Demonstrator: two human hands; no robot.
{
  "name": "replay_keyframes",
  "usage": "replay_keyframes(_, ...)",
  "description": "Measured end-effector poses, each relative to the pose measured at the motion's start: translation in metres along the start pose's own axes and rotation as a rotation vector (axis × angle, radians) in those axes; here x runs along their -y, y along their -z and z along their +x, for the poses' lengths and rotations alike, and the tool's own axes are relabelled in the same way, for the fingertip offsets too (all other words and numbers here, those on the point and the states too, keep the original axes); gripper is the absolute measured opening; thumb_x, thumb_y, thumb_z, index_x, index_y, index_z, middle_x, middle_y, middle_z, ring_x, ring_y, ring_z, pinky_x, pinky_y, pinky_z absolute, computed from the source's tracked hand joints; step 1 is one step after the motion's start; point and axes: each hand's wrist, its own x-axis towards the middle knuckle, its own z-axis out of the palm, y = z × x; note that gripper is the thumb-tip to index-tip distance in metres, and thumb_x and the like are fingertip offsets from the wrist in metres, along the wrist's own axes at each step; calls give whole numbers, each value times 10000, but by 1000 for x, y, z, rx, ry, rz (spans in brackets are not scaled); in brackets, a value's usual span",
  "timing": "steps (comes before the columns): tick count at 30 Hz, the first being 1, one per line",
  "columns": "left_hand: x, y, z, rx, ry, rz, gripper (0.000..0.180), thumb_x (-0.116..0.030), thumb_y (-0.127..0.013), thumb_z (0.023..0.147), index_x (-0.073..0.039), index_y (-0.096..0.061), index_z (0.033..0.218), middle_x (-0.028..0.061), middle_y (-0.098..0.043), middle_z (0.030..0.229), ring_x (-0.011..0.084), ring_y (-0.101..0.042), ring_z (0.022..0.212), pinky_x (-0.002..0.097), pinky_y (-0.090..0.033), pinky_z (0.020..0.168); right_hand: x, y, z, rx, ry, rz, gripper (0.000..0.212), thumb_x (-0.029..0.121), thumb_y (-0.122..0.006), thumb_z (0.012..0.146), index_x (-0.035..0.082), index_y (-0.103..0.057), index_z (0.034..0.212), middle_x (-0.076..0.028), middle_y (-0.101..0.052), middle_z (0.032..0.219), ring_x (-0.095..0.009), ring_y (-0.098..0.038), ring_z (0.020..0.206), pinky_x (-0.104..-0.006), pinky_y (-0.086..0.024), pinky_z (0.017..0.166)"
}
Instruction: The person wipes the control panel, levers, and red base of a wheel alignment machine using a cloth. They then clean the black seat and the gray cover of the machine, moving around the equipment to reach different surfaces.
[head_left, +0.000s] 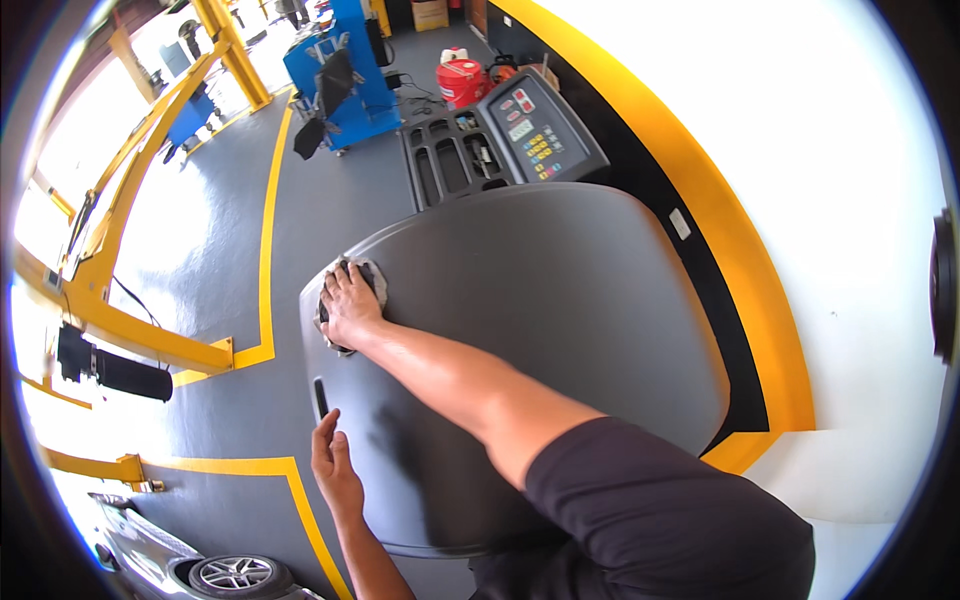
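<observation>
A large dark grey plastic hood [540, 300] of what looks like a wheel balancer fills the middle of the view. Near its far left edge, my right hand [350, 303] presses a crumpled greyish cloth [378, 280] against the surface, fingers spread over it. My right arm reaches across the hood from the lower right. At the hood's near left edge, my left hand [337, 465] is raised with fingers stretched and thumb apart, holding nothing. Its fingertips are close to a narrow dark slot [320, 397] in the hood; whether they touch the edge I cannot tell.
Beyond the hood are a control panel [540, 130] with buttons and a black compartment tray [450, 160]. Behind stand a red bucket [461, 82] and a blue machine [365, 75]. Yellow lift arms [150, 335] reach in at left; a car wheel [238, 573] shows lower left. A wall [840, 230] bounds the right.
</observation>
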Motion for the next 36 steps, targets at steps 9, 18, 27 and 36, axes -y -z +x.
replay_keyframes(9, -13, -38, 31, 56, -28, 345, 382, -203, -513, 1077, -12, -594, 1397, 138, -626, 1390, 256, -575, 1291, 368, -441, 1080, -255, 31, -198, -390, -284, 340, 731, 564, -443, 1011, 95, -424, 1572, -170, -302, 1677, -351, -214, 1573, -498, -149, 1281)
replay_keyframes(18, -87, -130, 40, 227, -142, 447, 356, -160, -532, 1054, -44, -619, 1379, 118, -623, 1395, 263, -579, 1303, 372, -488, 1002, -538, -108, -383, -370, -824, 700, 692, 538, -422, 1059, 75, -413, 1574, -196, -332, 1657, -323, -290, 1550, -398, -231, 1261)
replay_keyframes(27, -117, -148, 27, 184, -159, 448, 357, -260, -615, 1017, -74, -667, 1318, 106, -637, 1381, 293, -578, 1298, 435, -459, 1052, -646, -169, -336, -263, -975, 755, 737, 552, -321, 1080, -11, -415, 1546, -258, -444, 1569, -394, -373, 1494, -414, -273, 1238)
replay_keyframes(36, -60, -56, 24, 65, -57, 328, 330, -213, -612, 1025, -71, -662, 1319, 107, -639, 1371, 283, -582, 1297, 415, -465, 1053, -465, -48, -212, -327, -576, 437, 644, 518, -365, 1076, 62, -466, 1518, -191, -481, 1552, -359, -399, 1473, -458, -274, 1234)
